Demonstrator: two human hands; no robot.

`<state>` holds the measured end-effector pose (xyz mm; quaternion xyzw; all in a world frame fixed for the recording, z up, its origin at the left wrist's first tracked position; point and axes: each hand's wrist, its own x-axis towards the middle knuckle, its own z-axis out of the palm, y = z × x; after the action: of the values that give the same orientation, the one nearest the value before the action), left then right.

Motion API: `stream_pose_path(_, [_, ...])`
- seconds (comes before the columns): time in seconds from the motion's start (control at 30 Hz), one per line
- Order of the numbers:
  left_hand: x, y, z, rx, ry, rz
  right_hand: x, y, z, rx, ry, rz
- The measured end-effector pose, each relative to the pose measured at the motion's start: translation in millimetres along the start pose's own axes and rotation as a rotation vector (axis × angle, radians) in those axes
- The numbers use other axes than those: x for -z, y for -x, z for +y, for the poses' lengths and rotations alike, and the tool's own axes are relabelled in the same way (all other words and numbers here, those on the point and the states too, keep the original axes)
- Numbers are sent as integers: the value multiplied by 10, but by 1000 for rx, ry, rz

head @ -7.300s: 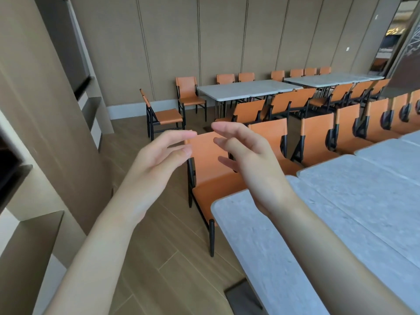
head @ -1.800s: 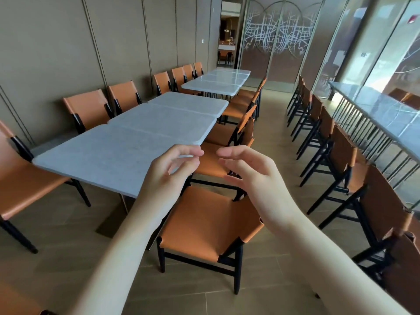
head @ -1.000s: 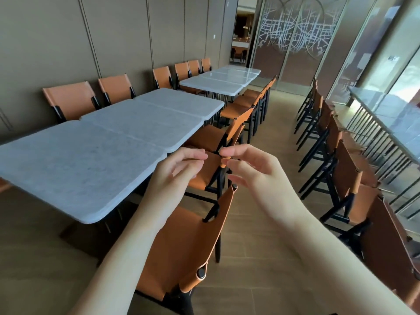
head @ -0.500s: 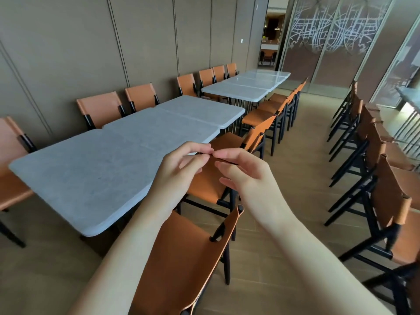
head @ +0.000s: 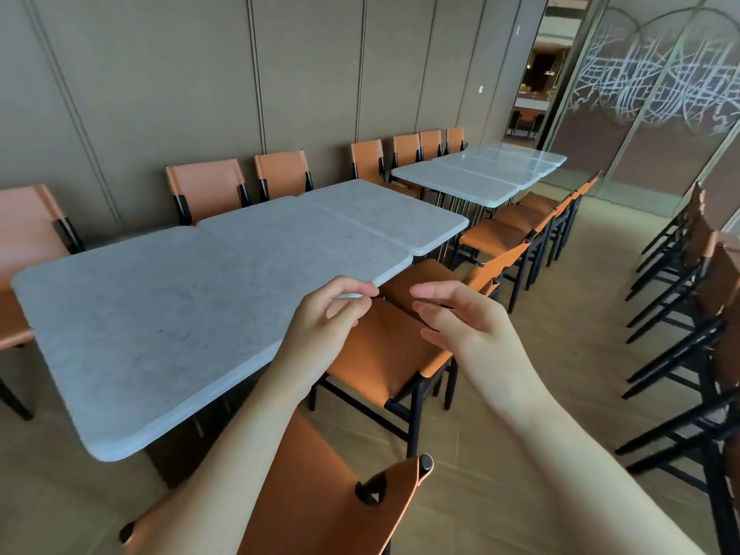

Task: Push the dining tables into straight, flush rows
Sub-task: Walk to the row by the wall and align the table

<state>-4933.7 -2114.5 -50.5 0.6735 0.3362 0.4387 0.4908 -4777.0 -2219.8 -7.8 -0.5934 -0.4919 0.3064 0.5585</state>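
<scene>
Two hands: left hand [head: 320, 322] | right hand [head: 460, 318] | fingers loosely curled, empty | tables [head: 168, 310] left, below

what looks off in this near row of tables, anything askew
The far table of the near three sits offset from the middle table: its aisle-side edge juts out, leaving a step at the seam, so the row is not flush. Both hands hover over a chair, touching no table.

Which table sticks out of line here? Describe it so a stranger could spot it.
Start at the panelled wall on the left and find the nearer row of three grey marble-look tables. The third table, farthest from the camera, sits shifted sideways toward the aisle, so its long edge steps out past the middle table.
</scene>
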Motion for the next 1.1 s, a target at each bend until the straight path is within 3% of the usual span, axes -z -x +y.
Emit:
stream_pose_path(0.2, [-149, -225, -465, 18, -223, -59, -49, -618, 371, -63, 2, -110])
stream_pose_path(0.47, [-261, -841, -956, 186, -268, 136, -77, -1662, 1010, -110, -46, -318])
stream_pose_path(0.7, [-38, -1923, -1730, 314, -567, 189, -139, -2920, 1698, -88, 49, -526])
stream_pose_path(0.97, [597, -2058, -3087, 597, -967, 117, -1055, -3665, 3284, -136, 303, -784])
stream_pose_path(1.1, [1012, -1914, -3810, 727, -1152, 43, -1666, -3701, 3931, 25, 498, -934])
